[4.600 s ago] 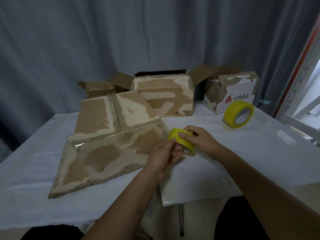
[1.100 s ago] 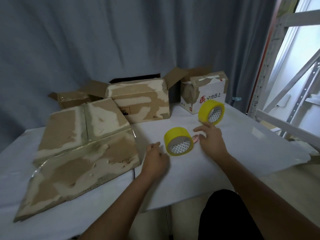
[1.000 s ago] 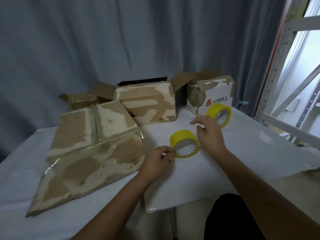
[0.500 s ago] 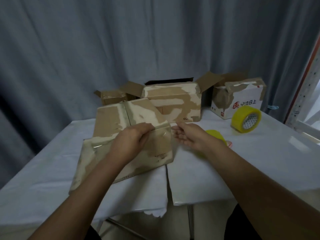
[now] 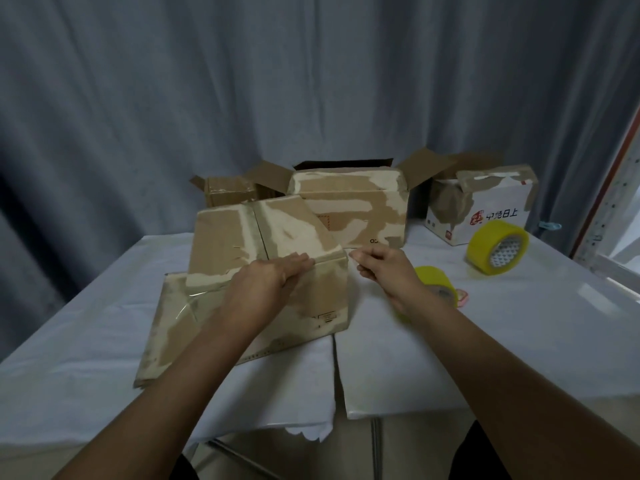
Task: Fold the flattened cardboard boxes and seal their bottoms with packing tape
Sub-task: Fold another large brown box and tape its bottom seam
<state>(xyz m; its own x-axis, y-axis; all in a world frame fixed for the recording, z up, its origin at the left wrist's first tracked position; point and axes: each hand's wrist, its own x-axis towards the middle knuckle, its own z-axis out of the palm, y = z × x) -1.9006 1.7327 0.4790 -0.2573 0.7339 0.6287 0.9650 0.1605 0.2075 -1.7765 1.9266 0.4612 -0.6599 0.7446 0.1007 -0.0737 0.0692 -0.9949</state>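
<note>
Left grip (image 5: pixel 268 284) is lying flat, fingers straight, pressing on the worn, flattened brown cardboard box (image 5: pixel 263 271) resting on the white-covered surface (image 5: pixel 519 327). Right grip (image 5: pixel 388 271) is hovering just beside the box's right edge, fingers loosely curled, holding nothing. One yellow packing tape roll (image 5: pixel 438 284) is sitting behind the right wrist; a second yellow tape roll (image 5: pixel 497 247) is standing farther right.

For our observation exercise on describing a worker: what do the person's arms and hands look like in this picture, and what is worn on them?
Both forearms are bare right to the bottom edge of the picture; no sleeves show. The left hand and right hand wear no gloves, and no rings, watch or bracelets are visible. No markings show on either arm.
</note>
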